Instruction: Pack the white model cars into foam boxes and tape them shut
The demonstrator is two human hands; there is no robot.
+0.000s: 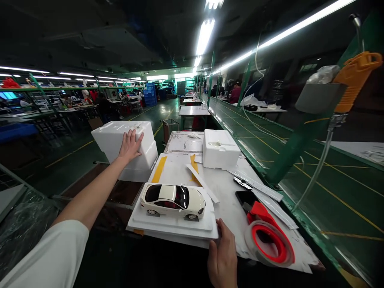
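Observation:
A white model car [173,200] stands on a flat white foam tray [168,225] at the near edge of the worktable [228,192]. My right hand [222,254] grips the tray's near right corner, thumb on top. My left hand [129,145] reaches out to the left and rests with fingers spread on a stack of white foam boxes [126,148] beside the table. Another white foam box [220,149] sits farther back on the table.
A red tape dispenser with a tape roll [267,236] lies at the right of the tray, with a black phone [246,197] and white strips behind it. A green conveyor [300,168] runs along the right. An orange tool [355,80] hangs above. People work at distant benches.

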